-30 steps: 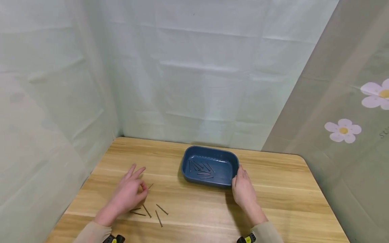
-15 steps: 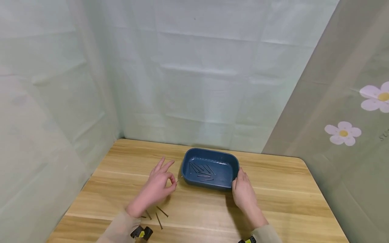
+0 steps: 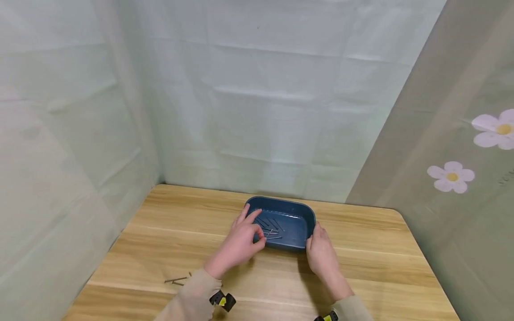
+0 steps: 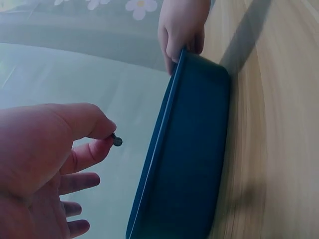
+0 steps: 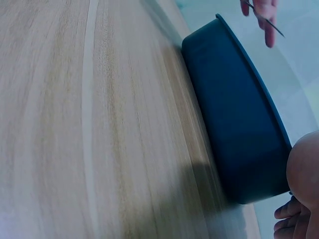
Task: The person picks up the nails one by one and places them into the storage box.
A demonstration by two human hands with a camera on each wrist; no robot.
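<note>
My left hand (image 3: pixel 238 244) is over the left side of a dark blue rectangular tray (image 3: pixel 296 228). Its thumb and index finger pinch a nail (image 5: pixel 269 21), while the other fingers stay spread. In the left wrist view the nail head (image 4: pixel 117 141) pokes out past the fingertips, clear of the tray wall. At the tray's right end, my right hand (image 3: pixel 322 255) holds the rim. Several dark nails (image 3: pixel 275 237) lie on the tray floor, partly hidden behind the left hand.
More loose nails (image 3: pixel 175 280) lie on the wooden table (image 3: pixel 361 258) at the front left, partly covered by the left sleeve. Pale curtains (image 3: pixel 257 111) hang behind the table and along both sides.
The left hand has carried the nail rightward from the loose nails on the table to above the tray. The right hand and the tray have kept their place.
</note>
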